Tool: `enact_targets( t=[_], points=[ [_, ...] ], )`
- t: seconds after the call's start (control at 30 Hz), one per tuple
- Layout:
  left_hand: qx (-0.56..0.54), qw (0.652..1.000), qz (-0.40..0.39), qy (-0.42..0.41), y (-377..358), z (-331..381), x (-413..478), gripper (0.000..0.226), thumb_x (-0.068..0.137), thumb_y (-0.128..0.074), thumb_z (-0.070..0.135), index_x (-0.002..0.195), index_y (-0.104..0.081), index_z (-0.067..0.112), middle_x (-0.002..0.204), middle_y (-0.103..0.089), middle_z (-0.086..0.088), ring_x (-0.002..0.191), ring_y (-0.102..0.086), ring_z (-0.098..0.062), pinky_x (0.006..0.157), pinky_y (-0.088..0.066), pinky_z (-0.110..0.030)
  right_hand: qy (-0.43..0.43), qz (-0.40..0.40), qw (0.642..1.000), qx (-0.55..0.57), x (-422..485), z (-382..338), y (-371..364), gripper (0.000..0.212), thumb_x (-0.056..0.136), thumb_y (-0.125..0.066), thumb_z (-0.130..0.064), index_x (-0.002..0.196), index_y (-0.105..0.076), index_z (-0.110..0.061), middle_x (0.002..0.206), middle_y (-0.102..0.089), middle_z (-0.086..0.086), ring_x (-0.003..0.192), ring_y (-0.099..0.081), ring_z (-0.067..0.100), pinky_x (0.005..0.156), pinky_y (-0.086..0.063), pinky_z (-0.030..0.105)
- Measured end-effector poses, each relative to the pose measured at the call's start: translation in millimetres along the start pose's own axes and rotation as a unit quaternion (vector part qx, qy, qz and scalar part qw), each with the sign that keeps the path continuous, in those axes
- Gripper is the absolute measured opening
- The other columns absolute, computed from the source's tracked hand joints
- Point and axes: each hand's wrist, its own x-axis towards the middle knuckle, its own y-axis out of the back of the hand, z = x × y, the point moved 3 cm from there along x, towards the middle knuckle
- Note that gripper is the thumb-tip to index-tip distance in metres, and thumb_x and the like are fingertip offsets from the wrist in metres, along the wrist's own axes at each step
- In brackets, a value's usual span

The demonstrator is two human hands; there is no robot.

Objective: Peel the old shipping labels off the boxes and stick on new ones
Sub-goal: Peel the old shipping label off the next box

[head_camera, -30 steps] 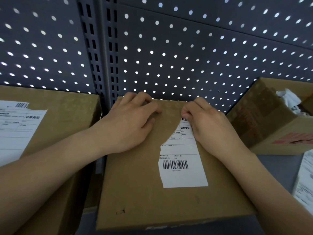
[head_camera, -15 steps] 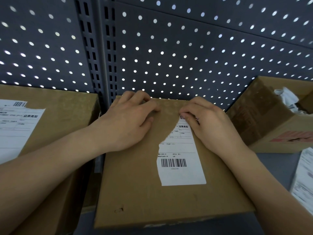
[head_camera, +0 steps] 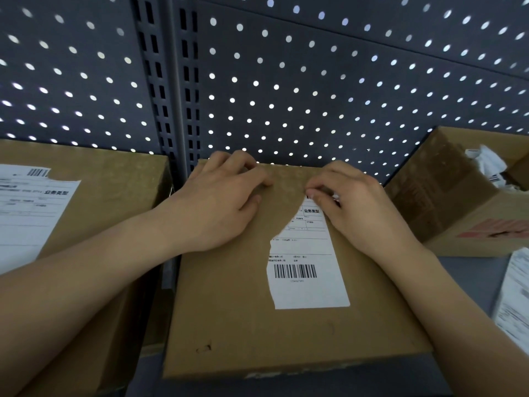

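A closed brown cardboard box stands in the middle, in front of me. On its top sits a white shipping label with a barcode; its left side is torn away in a ragged edge. My left hand lies flat on the box's far left part, fingers spread. My right hand rests on the label's upper end, its curled fingertips picking at the label's top corner. The label's far right edge is hidden under that hand.
A second brown box with a partly torn white label stands at the left. An open box holding crumpled white paper is at the right. Label sheets lie at the right edge. A dark pegboard wall stands behind.
Both hands stay on the box top. My right fingertips have shifted slightly at the label's top corner. The label looks the same size.
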Motion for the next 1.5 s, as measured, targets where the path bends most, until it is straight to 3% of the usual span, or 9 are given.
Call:
enact_targets(
  t=[0.27,0.67,0.83,0.97,1.07,1.17,1.23,1.37,1.5],
  points=[
    [0.004,1.0,0.005,-0.004,-0.1,0.5,-0.2,0.035,0.097,-0.043,0.033,0.131,-0.049,0.035,0.13,-0.041,0.013,0.123,-0.032,-0.014,0.111,-0.027,-0.037,0.018,0.011,0.996,-0.084,-2.4,-3.8,-1.4,0.016,0.098,-0.05,-0.023,0.091,-0.062,-0.016,0.096,-0.057,-0.004,0.072,-0.058,0.023,0.057,-0.053,0.042],
    [0.004,1.0,0.003,-0.004,0.2,0.2,0.0,0.035,0.096,-0.042,0.035,0.131,-0.048,0.036,0.131,-0.041,0.014,0.123,-0.031,-0.013,0.111,-0.028,-0.038,0.001,0.006,0.999,-0.032,-14.9,-7.9,5.4,0.007,0.099,-0.05,-0.017,0.093,-0.054,-0.018,0.093,-0.05,-0.009,0.075,-0.052,0.013,0.061,-0.05,0.038],
    [0.005,1.0,0.005,-0.004,0.3,1.0,0.1,0.035,0.097,-0.043,0.034,0.131,-0.049,0.035,0.129,-0.041,0.013,0.123,-0.032,-0.013,0.111,-0.027,-0.038,-0.027,0.01,0.999,0.03,-24.4,-5.7,9.3,0.01,0.102,-0.045,-0.029,0.099,-0.054,-0.025,0.091,-0.051,-0.017,0.078,-0.053,0.003,0.066,-0.042,0.02],
    [0.005,1.0,0.006,-0.003,0.6,1.1,0.4,0.035,0.096,-0.043,0.033,0.131,-0.049,0.035,0.13,-0.042,0.013,0.122,-0.032,-0.014,0.111,-0.028,-0.039,-0.059,-0.014,0.995,0.079,-24.9,-4.2,10.7,0.04,0.097,-0.045,-0.054,0.132,-0.048,-0.035,0.099,-0.057,-0.018,0.09,-0.056,-0.001,0.072,-0.042,0.011],
    [0.003,1.0,0.007,-0.002,0.4,0.8,0.6,0.034,0.097,-0.044,0.032,0.131,-0.049,0.035,0.13,-0.042,0.013,0.123,-0.032,-0.013,0.111,-0.028,-0.039,-0.071,-0.036,0.993,0.082,-23.0,-2.6,9.1,0.062,0.09,-0.059,-0.052,0.147,-0.038,-0.04,0.106,-0.055,-0.018,0.098,-0.055,0.001,0.075,-0.042,0.011],
    [0.0,1.0,0.005,0.0,-0.1,0.6,0.8,0.034,0.098,-0.045,0.032,0.131,-0.049,0.036,0.13,-0.041,0.013,0.123,-0.031,-0.014,0.111,-0.028,-0.039,-0.044,-0.027,0.996,0.067,-20.3,-2.1,4.9,0.035,0.09,-0.065,-0.043,0.122,-0.068,-0.031,0.111,-0.056,-0.017,0.101,-0.056,0.002,0.078,-0.043,0.009],
    [-0.003,1.0,0.006,0.001,0.0,0.5,0.9,0.034,0.098,-0.045,0.032,0.131,-0.049,0.036,0.129,-0.042,0.013,0.123,-0.032,-0.014,0.111,-0.028,-0.04,-0.033,-0.012,0.996,0.087,-19.7,0.4,2.9,0.02,0.092,-0.067,-0.033,0.108,-0.076,-0.027,0.109,-0.06,-0.014,0.1,-0.059,0.005,0.081,-0.048,0.019],
    [-0.002,1.0,0.009,0.002,0.1,0.9,1.0,0.033,0.097,-0.046,0.031,0.13,-0.05,0.035,0.129,-0.042,0.012,0.123,-0.033,-0.015,0.11,-0.029,-0.041,-0.017,0.007,0.996,0.093,-20.6,0.2,3.9,0.014,0.096,-0.063,-0.025,0.1,-0.076,-0.023,0.103,-0.063,-0.013,0.096,-0.062,0.008,0.078,-0.053,0.034],
    [-0.005,1.0,0.008,0.004,-0.3,0.9,1.7,0.033,0.097,-0.045,0.03,0.13,-0.05,0.035,0.128,-0.043,0.012,0.122,-0.034,-0.016,0.11,-0.03,-0.041,-0.032,0.013,0.996,0.083,-22.0,-6.3,4.9,0.015,0.096,-0.055,-0.033,0.097,-0.068,-0.026,0.089,-0.064,-0.016,0.082,-0.059,0.008,0.071,-0.053,0.041]
  ],
)
